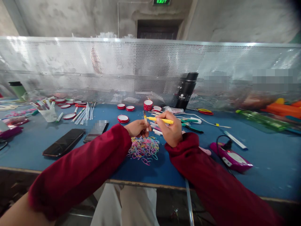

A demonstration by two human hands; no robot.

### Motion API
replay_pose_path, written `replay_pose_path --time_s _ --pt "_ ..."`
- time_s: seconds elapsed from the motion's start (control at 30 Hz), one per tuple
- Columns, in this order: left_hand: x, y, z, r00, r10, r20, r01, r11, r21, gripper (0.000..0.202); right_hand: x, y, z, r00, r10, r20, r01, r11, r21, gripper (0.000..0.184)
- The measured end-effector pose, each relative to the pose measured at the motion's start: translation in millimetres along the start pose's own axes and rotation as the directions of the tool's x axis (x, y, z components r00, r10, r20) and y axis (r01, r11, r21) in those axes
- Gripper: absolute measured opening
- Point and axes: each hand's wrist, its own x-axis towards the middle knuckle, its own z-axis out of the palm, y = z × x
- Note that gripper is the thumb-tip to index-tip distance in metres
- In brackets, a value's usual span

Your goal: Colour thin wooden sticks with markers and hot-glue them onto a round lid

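My left hand (137,128) pinches a short, narrow stick (145,118), whitish with a yellow part and a dark upper end. A yellow marker pen (166,121) is held in my right hand (173,131) like a writing tool, its tip pointing left. That tip is at or very near the stick; contact is too small to make out. Just below both hands lies a loose heap of small coloured rubber bands (144,148) on the blue table (155,171). Several pens (157,131) lie behind my hands, partly hidden by them.
Two phones (64,142) lie left; a cup of markers (48,113) stands beyond. Red-rimmed round tins (123,118) sit behind my hands. A black bottle (187,91) stands against the perforated metal screen (113,69). Pliers (191,127) and a purple power strip (231,157) are right.
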Motion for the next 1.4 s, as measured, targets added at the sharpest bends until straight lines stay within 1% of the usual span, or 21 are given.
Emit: replay_pose_path --time_s 0.2,0.37,0.6,0.9,1.0,1.17,1.4 --pt "-0.1 -0.5 -0.2 1.000 0.000 0.001 0.000 1.000 0.001 0.022 -0.2 0.0 -0.1 1.000 -0.003 0.003 0.003 1.000 0.000 0.006" --pt "-1.4 0.9 0.3 1.000 0.013 -0.017 -0.013 1.000 -0.003 0.021 -0.1 -0.8 -0.5 1.000 0.002 0.005 -0.002 1.000 0.000 0.007" --pt "-0.1 -0.2 0.1 1.000 -0.006 -0.018 0.005 1.000 -0.015 0.022 0.1 -2.6 -0.4 1.000 0.000 0.005 0.000 1.000 -0.006 0.009" --pt "-2.4 1.6 0.4 1.000 0.001 -0.009 -0.002 1.000 -0.023 0.020 0.9 -1.3 -2.1 0.999 -0.023 -0.026 0.023 1.000 0.017 0.006" --pt "-2.9 2.1 0.7 1.000 0.004 -0.015 -0.004 1.000 -0.017 0.020 0.5 -2.1 -1.4 1.000 -0.024 -0.010 0.024 1.000 0.007 0.007" --pt "-3.1 2.3 1.1 1.000 0.007 -0.012 -0.007 1.000 -0.020 0.021 -1.5 -3.0 0.6 1.000 0.015 0.025 -0.015 1.000 0.001 0.008" --pt "-3.6 2.9 1.3 1.000 0.005 -0.011 -0.005 1.000 -0.016 0.021 -2.2 -1.6 1.0 0.999 0.022 0.025 -0.022 1.000 0.007 0.009"
